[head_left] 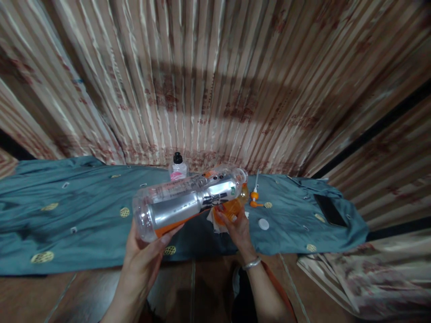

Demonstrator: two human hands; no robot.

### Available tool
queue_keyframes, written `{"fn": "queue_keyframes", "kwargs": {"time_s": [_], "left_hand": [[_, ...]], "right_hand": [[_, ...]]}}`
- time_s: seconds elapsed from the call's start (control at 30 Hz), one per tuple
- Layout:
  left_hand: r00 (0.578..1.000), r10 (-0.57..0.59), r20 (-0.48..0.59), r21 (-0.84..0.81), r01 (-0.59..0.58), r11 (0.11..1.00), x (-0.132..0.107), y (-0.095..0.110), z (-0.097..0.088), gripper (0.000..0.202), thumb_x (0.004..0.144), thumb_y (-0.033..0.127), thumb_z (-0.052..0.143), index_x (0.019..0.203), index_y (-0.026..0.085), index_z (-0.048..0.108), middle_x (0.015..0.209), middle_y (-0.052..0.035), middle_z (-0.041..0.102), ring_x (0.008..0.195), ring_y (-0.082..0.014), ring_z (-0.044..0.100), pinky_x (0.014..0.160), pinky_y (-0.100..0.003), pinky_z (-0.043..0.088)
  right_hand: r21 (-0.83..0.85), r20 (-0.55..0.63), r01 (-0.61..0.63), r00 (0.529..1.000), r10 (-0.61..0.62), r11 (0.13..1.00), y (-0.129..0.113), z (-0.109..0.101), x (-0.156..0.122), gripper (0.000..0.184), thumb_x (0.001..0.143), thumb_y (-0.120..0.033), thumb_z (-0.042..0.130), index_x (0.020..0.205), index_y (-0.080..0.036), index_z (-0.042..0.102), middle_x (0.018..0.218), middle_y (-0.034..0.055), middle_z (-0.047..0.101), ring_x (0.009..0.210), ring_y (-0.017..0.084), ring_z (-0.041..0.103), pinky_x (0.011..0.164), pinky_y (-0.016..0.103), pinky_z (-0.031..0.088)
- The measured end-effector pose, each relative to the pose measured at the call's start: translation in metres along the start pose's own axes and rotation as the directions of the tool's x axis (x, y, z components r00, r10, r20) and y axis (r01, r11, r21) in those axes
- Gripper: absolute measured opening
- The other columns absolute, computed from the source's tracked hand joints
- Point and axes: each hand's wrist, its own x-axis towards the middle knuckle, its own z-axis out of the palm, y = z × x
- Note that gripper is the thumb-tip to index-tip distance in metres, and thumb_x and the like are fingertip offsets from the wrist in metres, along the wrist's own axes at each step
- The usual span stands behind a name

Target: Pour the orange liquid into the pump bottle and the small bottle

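Observation:
My left hand [143, 255] is wrapped round the base of a large clear plastic bottle [182, 202] with a silver and orange label. That bottle lies tilted almost level, its neck pointing right. My right hand [238, 226] grips an orange bottle [229, 210], partly hidden behind the clear one. The clear bottle's neck is close to the top of the orange bottle; I cannot tell whether they touch or whether liquid flows. White tissue [218, 228] shows under the orange bottle. To its right lie an orange pump head [255, 197] with a pale tube and a white round cap [263, 224].
A white bottle with a black cap [178, 166] stands behind the clear bottle. A black phone [329, 210] lies toward the right end of the table, which is covered by a green-blue cloth [97, 220]. Pleated patterned curtains [202, 80] hang close behind.

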Motion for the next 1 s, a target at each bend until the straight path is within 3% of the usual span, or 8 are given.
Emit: {"fn": "queue_keyframes", "kwargs": {"time_s": [0.23,0.37,0.57,0.73,0.87,1.0], "left_hand": [[1.0,0.004,-0.01,-0.013,-0.004,1.0,0.001,-0.002,0.0,0.092,0.053,0.017,0.085,0.135,0.036,0.05,0.139,-0.0078,0.055,0.122,-0.038,0.055,0.085,-0.044,0.059],[1.0,0.016,0.002,-0.008,-0.016,1.0,0.002,-0.002,-0.001,0.089,0.053,0.015,0.085,0.134,0.035,0.051,0.143,-0.0078,0.051,0.122,-0.0382,0.054,0.083,-0.045,0.059],[0.999,-0.047,0.001,-0.03,0.047,0.998,0.004,-0.009,-0.005,0.074,0.053,0.019,0.086,0.122,0.029,0.06,0.125,-0.0082,0.064,0.114,-0.0364,0.06,0.088,-0.05,0.056],[0.996,-0.086,-0.006,-0.097,0.085,0.992,0.008,-0.016,-0.006,0.073,0.059,0.017,0.084,0.125,0.035,0.058,0.127,-0.0023,0.064,0.106,-0.0289,0.065,0.086,-0.049,0.058],[0.99,-0.139,0.001,-0.173,0.137,0.975,0.013,-0.023,-0.006,0.062,0.064,0.026,0.082,0.122,0.031,0.06,0.12,-0.0046,0.068,0.107,-0.0318,0.065,0.084,-0.051,0.058],[0.982,-0.184,-0.053,-0.245,0.166,0.955,0.018,-0.029,-0.006,0.049,0.07,0.026,0.076,0.117,0.024,0.063,0.109,-0.0085,0.072,0.098,-0.0299,0.069,0.077,-0.046,0.061]], "right_hand": [[0.107,0.044,-0.005,0.999,0.0,0.994,-0.008,0.001,-0.002,0.06,0.072,-0.049,0.073,0.116,-0.013,0.053,0.103,0.0143,0.073,0.092,0.029,0.071,0.08,0.043,0.059],[0.136,0.04,0.008,0.999,-0.014,0.991,-0.008,0.0,-0.001,0.056,0.073,-0.047,0.073,0.115,-0.015,0.054,0.104,0.0132,0.073,0.092,0.028,0.071,0.082,0.043,0.059],[0.16,0.05,-0.01,0.999,0.002,0.987,-0.009,-0.001,-0.002,0.059,0.072,-0.047,0.074,0.117,-0.014,0.053,0.106,0.0147,0.072,0.096,0.029,0.07,0.084,0.044,0.058],[0.151,0.054,-0.009,0.999,0.0,0.988,-0.006,0.0,0.0,0.062,0.071,-0.05,0.073,0.118,-0.015,0.053,0.108,0.0141,0.071,0.098,0.03,0.069,0.087,0.047,0.056],[0.147,0.043,-0.003,0.999,-0.003,0.989,-0.006,0.0,0.001,0.063,0.071,-0.049,0.073,0.119,-0.014,0.054,0.111,0.0136,0.071,0.1,0.03,0.068,0.09,0.048,0.054],[0.156,0.055,-0.001,0.998,-0.007,0.988,-0.01,-0.001,0.0,0.059,0.072,-0.047,0.072,0.119,-0.014,0.054,0.108,0.013,0.071,0.098,0.029,0.069,0.088,0.046,0.055]]}}
